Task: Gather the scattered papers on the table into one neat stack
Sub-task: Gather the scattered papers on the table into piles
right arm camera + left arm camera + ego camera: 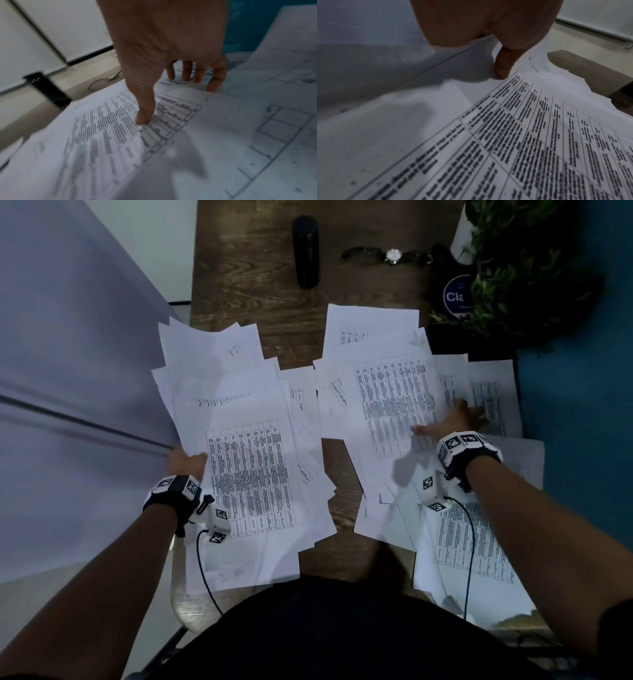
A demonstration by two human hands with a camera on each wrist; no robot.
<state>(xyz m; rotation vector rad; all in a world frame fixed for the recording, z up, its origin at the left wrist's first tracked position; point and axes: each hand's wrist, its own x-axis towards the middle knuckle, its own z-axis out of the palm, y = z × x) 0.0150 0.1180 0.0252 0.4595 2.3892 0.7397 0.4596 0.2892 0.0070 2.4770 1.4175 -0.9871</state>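
My left hand (186,462) pinches the left edge of a loose, fanned bundle of printed papers (246,446), thumb on top of the sheet with a table. In the left wrist view the thumb (504,65) presses on that top sheet (522,135) and the other fingers are hidden beneath. On the right, more papers (390,392) lie scattered on the wooden table (260,292). My right hand (448,422) lies flat on them with fingers spread; the right wrist view shows its thumb (145,115) touching a printed table and its fingers (199,73) on another sheet.
A black cylinder (306,251) and a wristwatch (393,256) lie at the far end of the table. A potted plant (513,268) with a round blue label stands at the far right. More sheets (472,546) overhang the near right edge. A white wall is at left.
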